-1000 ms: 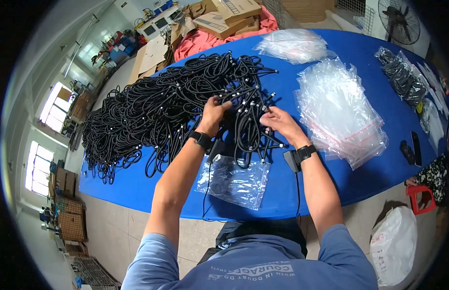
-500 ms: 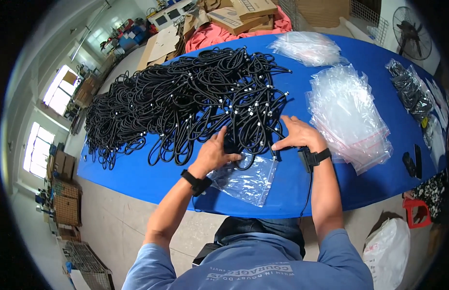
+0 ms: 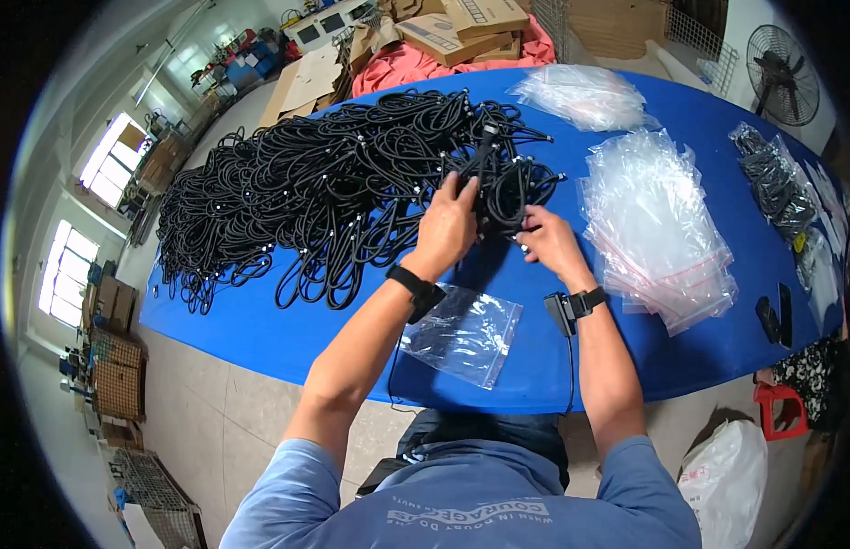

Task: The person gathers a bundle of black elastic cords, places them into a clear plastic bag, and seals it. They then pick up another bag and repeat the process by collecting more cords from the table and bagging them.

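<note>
the left hand [image 3: 450, 227] is closed around a coiled bundle of black cable [image 3: 498, 178], lifting it at the near right edge of the big heap of black cables [image 3: 324, 183] that covers the left and middle of the blue tabletop [image 3: 260, 329]. the right hand [image 3: 548, 242] sits just beside it, its fingers pinched together on the lower strands of the same bundle, so both hands are clamped on that one coil. the bundle hangs just above the tabletop, touching the heap's edge on its left side. each wrist wears a black band, and a thin black cord drops from the right wrist toward the person's body.

just below the left wrist a single clear zip bag [image 3: 461, 334] lies flat on the tabletop, near the front edge and apart from the hands. to the right of the right hand a thick stack of clear zip bags [image 3: 658, 220] is spread out, near but not touching it. farther back a smaller pile of clear bags [image 3: 580, 91] lies by the far edge. at the far right, bagged black cables [image 3: 777, 183] rest well apart from the hands. cardboard boxes [image 3: 461, 23] and a pink cloth [image 3: 416, 59] lie beyond the tabletop.
</note>
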A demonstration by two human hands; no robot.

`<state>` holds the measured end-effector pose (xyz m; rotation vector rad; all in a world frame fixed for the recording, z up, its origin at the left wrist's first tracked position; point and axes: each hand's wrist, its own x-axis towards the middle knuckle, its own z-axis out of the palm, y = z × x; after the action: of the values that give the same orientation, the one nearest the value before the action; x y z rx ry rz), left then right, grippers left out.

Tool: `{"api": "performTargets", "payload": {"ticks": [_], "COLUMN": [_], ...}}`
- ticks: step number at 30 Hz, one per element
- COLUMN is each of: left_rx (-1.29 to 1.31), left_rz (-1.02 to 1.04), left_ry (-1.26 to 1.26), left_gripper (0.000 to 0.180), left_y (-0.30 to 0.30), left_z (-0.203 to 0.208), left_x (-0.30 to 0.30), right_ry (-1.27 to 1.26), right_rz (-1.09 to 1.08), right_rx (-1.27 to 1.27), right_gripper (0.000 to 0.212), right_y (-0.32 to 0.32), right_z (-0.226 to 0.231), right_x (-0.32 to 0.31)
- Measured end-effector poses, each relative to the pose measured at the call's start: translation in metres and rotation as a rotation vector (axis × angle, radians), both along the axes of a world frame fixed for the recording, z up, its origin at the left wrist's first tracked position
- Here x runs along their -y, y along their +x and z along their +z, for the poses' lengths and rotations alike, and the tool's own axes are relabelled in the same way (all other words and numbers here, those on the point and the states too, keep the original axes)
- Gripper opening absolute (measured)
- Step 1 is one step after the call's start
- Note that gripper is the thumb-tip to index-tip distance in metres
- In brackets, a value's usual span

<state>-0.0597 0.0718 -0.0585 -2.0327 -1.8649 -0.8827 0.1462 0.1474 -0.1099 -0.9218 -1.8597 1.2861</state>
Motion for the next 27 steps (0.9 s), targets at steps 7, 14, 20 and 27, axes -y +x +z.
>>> {"api": "performTargets", "payload": {"ticks": [7,14,20,27], "left_rx": [-0.295,0.017,-0.235,-0.185], "left_rz": [-0.124,-0.188,-0.048,0.115], "left_ry": [-0.080,0.043,-0.414,-0.561], "left_gripper": [0.055,0.041,0.063,0.076], "left_y": [-0.011,0.007,0.000,-0.012], "left_z": [-0.004,0.011,-0.032,-0.032], "left_x": [-0.001,0.083,0.189,0.227], "right_ry": [0.063,-0.125,-0.178,-0.217], "right_rz": [0.054,-0.027,0.007,0.044], "right_rx": [0.093,0.246,0.256,0.142], "right_gripper": [0.034,0.021,0.023,0.025], "right_y": [0.006,0.020,0.015,0.022], "right_z": [0.011,0.012,0.001,-0.004], "right_x": [-0.001,-0.012,-0.018,-0.022]}}
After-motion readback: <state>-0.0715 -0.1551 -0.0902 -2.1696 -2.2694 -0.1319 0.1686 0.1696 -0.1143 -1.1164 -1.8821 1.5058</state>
